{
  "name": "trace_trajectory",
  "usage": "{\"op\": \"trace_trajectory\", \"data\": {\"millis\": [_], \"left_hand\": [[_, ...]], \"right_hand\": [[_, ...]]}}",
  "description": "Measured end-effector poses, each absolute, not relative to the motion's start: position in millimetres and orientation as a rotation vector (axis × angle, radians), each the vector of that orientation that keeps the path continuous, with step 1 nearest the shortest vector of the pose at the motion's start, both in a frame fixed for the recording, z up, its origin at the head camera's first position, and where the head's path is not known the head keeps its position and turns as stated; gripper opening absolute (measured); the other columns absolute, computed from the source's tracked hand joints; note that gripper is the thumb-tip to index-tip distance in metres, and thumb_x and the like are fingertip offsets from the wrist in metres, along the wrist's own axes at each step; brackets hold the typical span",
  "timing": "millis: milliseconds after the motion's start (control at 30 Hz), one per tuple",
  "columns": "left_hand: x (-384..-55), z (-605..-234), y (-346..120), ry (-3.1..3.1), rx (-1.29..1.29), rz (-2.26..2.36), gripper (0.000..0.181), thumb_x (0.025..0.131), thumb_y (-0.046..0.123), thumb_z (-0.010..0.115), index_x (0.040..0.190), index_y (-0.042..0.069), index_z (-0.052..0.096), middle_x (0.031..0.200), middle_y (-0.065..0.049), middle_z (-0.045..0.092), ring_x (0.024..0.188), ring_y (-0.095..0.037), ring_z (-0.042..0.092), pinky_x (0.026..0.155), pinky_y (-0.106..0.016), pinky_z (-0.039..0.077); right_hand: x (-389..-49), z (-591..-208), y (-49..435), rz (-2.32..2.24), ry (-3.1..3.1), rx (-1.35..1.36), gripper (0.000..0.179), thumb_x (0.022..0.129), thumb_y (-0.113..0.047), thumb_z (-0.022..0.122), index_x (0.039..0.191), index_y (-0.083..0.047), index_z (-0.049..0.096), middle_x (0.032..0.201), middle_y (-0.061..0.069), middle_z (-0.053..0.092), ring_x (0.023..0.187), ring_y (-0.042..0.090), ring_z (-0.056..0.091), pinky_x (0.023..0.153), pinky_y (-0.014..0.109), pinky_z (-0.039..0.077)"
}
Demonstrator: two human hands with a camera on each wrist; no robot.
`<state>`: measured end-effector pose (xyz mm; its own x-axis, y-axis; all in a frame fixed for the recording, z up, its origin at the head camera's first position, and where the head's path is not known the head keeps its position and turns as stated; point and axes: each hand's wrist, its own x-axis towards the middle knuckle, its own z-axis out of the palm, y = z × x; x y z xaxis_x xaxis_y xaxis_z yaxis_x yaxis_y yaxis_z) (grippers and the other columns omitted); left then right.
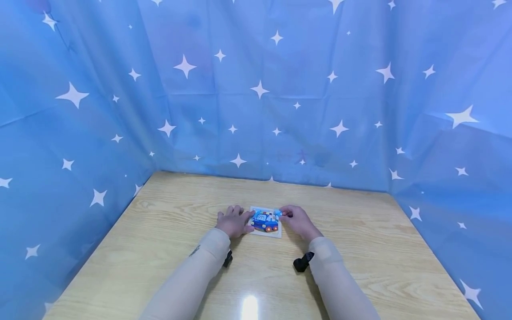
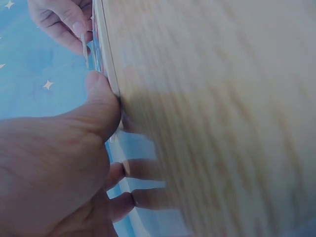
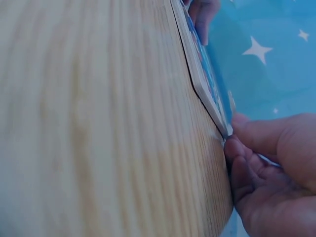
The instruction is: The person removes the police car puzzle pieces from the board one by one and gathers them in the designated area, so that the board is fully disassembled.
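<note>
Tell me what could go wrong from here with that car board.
The right hand pinches a thin piece, so it might slip free. The piece is held just above the board, so it might come down askew. With the left hand at the left side, pressing the far right corner might shift the board.

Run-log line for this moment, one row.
left hand: touches left side of picture board | right hand: pinches thin piece by board's far right corner | picture board: flat on table
</note>
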<state>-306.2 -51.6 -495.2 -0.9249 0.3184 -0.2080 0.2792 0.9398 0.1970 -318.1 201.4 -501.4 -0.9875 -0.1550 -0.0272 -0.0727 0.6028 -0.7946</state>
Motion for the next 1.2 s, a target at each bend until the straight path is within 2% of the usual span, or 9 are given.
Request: {"op": "trace_trajectory", "data": {"millis": [200,467,767,1000,1200], "left_hand": [[-299.5,-482.9,-48.3,2.867,0.478,0.243,0.063,0.102,0.056,0.049,0.159,0.037,0.034,0.157,-0.008,0.033,0.139,-0.031,0.031,0.104,-0.06,0.032],[-308.7,-497.6,-47.6,2.885,0.458,0.238,0.064,0.1,0.06,0.05,0.158,0.04,0.034,0.156,-0.007,0.033,0.138,-0.031,0.031,0.103,-0.063,0.031],[-301.2,-483.4,-46.2,2.89,0.455,0.206,0.062,0.101,0.057,0.052,0.158,0.038,0.037,0.153,-0.008,0.037,0.136,-0.029,0.033,0.104,-0.06,0.033],[-293.9,-485.3,-46.3,2.906,0.439,0.254,0.062,0.1,0.055,0.056,0.156,0.036,0.041,0.151,-0.008,0.04,0.133,-0.03,0.036,0.103,-0.061,0.033],[-295.5,-490.2,-48.3,2.926,0.445,0.242,0.061,0.1,0.056,0.055,0.157,0.038,0.039,0.151,-0.008,0.04,0.131,-0.03,0.036,0.102,-0.063,0.033]], "right_hand": [[-318.1,-499.7,203.4,-1.343,2.747,-0.182,0.03,0.1,-0.009,0.064,0.13,-0.003,0.066,0.112,0.008,0.064,0.102,0.024,0.058,0.092,0.045,0.048],[-319.2,-503.0,205.4,-1.34,2.765,-0.178,0.028,0.1,-0.008,0.065,0.127,-0.004,0.067,0.109,0.007,0.065,0.102,0.023,0.058,0.093,0.045,0.047],[-319.8,-497.1,208.1,-1.375,2.738,-0.158,0.027,0.101,-0.008,0.062,0.127,-0.004,0.068,0.108,0.007,0.064,0.102,0.024,0.057,0.092,0.044,0.047],[-319.0,-495.4,212.3,-1.336,2.756,-0.111,0.029,0.1,-0.009,0.065,0.128,-0.004,0.067,0.106,0.006,0.063,0.099,0.022,0.057,0.086,0.037,0.049],[-317.8,-493.9,218.0,-1.303,2.777,-0.116,0.03,0.1,-0.009,0.065,0.129,-0.002,0.066,0.106,0.007,0.063,0.097,0.022,0.058,0.08,0.035,0.05]]}}
